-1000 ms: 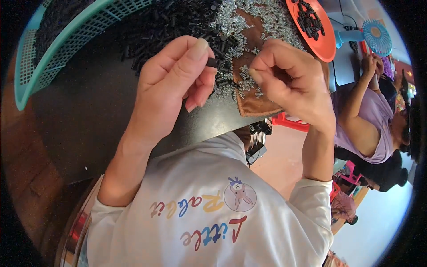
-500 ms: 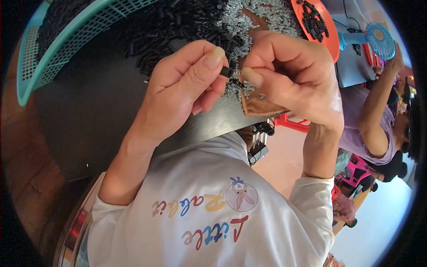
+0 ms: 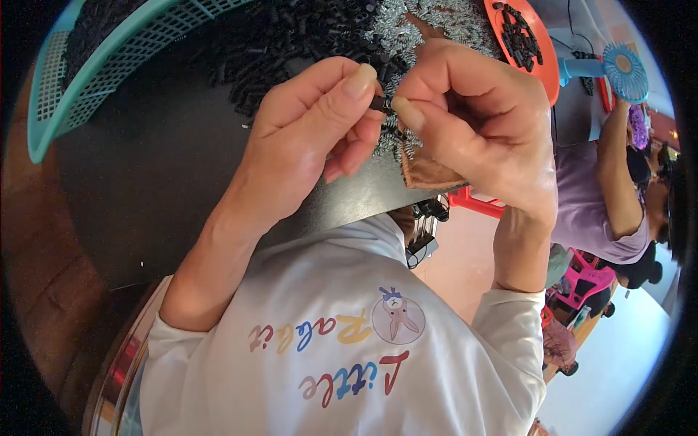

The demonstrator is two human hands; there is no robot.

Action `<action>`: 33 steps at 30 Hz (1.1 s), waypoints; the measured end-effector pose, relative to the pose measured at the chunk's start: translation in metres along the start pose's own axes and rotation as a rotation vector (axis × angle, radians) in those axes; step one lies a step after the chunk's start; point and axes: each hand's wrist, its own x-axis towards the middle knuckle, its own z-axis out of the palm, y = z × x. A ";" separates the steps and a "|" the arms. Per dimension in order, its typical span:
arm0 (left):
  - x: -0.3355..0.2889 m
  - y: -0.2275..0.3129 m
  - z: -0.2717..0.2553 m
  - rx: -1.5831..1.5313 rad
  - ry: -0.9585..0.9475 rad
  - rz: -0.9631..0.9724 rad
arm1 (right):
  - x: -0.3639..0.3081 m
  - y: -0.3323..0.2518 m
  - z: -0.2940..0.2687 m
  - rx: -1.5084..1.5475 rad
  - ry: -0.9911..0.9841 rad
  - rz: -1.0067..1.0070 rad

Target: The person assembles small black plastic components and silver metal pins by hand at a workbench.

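Observation:
My left hand (image 3: 305,138) and my right hand (image 3: 472,123) meet fingertip to fingertip above the black table (image 3: 167,182). Between the two thumbs they pinch a small black part (image 3: 383,104), mostly hidden by the fingers. Just beyond the hands lies a heap of small black pieces (image 3: 291,36) and a heap of small silver springs (image 3: 429,29). A brown pad (image 3: 429,174) shows under my right hand at the table's edge.
A teal mesh basket (image 3: 80,80) lies at the table's left. An orange dish (image 3: 534,43) with black pieces sits at the back right, beside a small blue fan (image 3: 622,69). Another person in a purple top (image 3: 603,211) sits to the right.
Both hands have come together and risen closer to the camera. The fingertips, apart a second ago, now pinch the small black part between them.

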 end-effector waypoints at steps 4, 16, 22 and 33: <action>-0.001 0.003 -0.003 -0.016 0.016 -0.010 | 0.005 -0.002 0.003 -0.005 -0.007 -0.006; 0.005 0.016 -0.014 -0.017 0.014 0.054 | 0.031 -0.011 0.008 -0.050 -0.033 -0.145; -0.001 0.019 -0.016 -0.170 0.092 0.178 | 0.039 -0.031 0.008 -0.081 0.050 -0.273; -0.014 0.032 -0.022 -0.090 0.104 0.131 | -0.010 0.004 0.014 -0.625 -0.269 -0.301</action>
